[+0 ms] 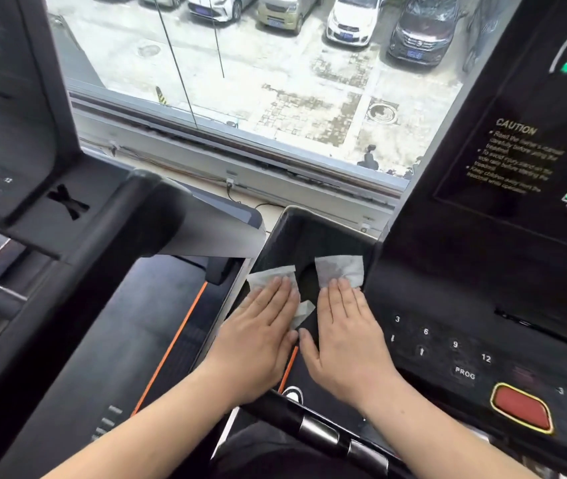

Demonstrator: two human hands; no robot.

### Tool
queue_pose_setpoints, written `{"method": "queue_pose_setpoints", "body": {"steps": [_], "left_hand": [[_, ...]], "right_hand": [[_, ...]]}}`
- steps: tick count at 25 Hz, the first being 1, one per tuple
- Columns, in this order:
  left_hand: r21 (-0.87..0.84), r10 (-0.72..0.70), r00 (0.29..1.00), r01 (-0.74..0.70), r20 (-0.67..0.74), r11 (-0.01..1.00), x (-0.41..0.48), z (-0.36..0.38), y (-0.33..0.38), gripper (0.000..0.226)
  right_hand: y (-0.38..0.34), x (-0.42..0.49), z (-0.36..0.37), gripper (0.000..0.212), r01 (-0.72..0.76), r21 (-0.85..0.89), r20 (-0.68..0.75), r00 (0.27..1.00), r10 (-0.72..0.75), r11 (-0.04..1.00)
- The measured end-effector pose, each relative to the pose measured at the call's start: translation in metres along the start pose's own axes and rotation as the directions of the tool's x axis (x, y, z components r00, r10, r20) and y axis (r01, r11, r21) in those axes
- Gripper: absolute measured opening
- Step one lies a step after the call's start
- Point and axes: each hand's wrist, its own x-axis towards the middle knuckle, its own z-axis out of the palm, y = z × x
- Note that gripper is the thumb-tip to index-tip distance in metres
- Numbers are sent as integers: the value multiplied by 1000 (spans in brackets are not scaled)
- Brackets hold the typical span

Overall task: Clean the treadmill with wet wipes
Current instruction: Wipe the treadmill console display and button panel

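Observation:
The black treadmill console [482,305] fills the right side, with a recessed side tray [309,233] at its left. My left hand [261,326] lies flat, fingers straight, pressing a white wet wipe [270,275] onto the tray's left part. My right hand [344,326] lies flat beside it, pressing a second wet wipe [339,269] against the tray next to the console's edge. A corner of wipe [304,311] sticks out between the two hands. Most of each wipe is hidden under the fingers.
Number keys, a PROG key [464,372] and a red stop button [520,407] sit right of my right hand. A handlebar with metal sensors [327,432] crosses below my wrists. A neighbouring treadmill [67,219] stands at left. A window [258,81] ahead overlooks parked cars.

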Motion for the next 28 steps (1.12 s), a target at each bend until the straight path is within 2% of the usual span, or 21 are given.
{"method": "queue_pose_setpoints", "body": {"steps": [3,6,10,13,15,17,20,23,26,28], "left_hand": [[-27,31,999,-32,-22,999,-12,3,3,60],[-60,18,1000,-18,-12,998,-4,2,3,64],[-53,49,992,-43,119,998,28,-17,-5,89],[-32,50,988,-46,148,998,30,-20,-8,90],[-22,26,993,-23,117,999,20,-13,-5,84],[-38,18,998,-15,67,999,8,-8,0,80],[-54,54,997,-51,54,997,-7,-1,10,80],[-61,123,991,-119,62,991,-8,-1,18,82],[27,173,980,-176,96,984,17,-6,22,83],[96,173,968,-192,181,977,41,-12,31,90]], "right_hand": [[0,2,-8,71,20,16,-22,1000,-20,1000],[-5,22,-19,88,42,10,54,998,-43,999],[-6,39,-28,98,51,35,154,987,-56,998],[-7,25,-29,79,87,74,92,991,-94,993],[-5,15,-27,58,122,56,6,992,-123,991],[2,8,-27,50,148,26,-23,989,-148,989],[6,-10,-23,62,112,-78,67,992,-107,991],[13,-10,-24,73,50,-200,69,997,-37,978],[34,32,-49,83,-31,-310,117,991,71,950],[48,58,-60,83,-42,-356,146,984,99,934]]}}
